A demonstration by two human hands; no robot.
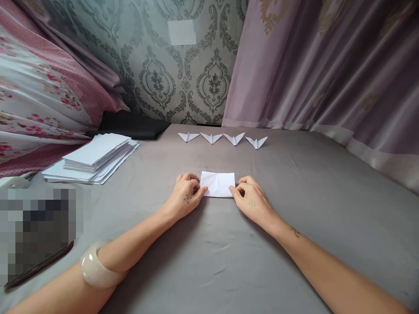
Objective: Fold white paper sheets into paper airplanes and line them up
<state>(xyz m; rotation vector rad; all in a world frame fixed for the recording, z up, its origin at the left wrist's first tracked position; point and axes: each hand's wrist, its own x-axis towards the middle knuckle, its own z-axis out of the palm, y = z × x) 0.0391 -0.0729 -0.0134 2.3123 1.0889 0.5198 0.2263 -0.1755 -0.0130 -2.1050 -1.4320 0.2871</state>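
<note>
Between my two hands is a small white sheet of paper, wider than it is tall, with crease lines meeting near its top middle. My left hand pinches its left edge, thumb on the front face and fingers curled behind. At the opposite edge, my right hand grips the paper the same way, thumb near the lower right corner. The paper is held just over the grey cloth surface; whether its lower edge touches the cloth I cannot tell.
Several folded white paper shapes with pointed wings stand in a row behind the paper. At the left lies a stack of white paper, with black cloth behind it. A dark-edged, blurred-out object is at the lower left. Curtains hang at the right.
</note>
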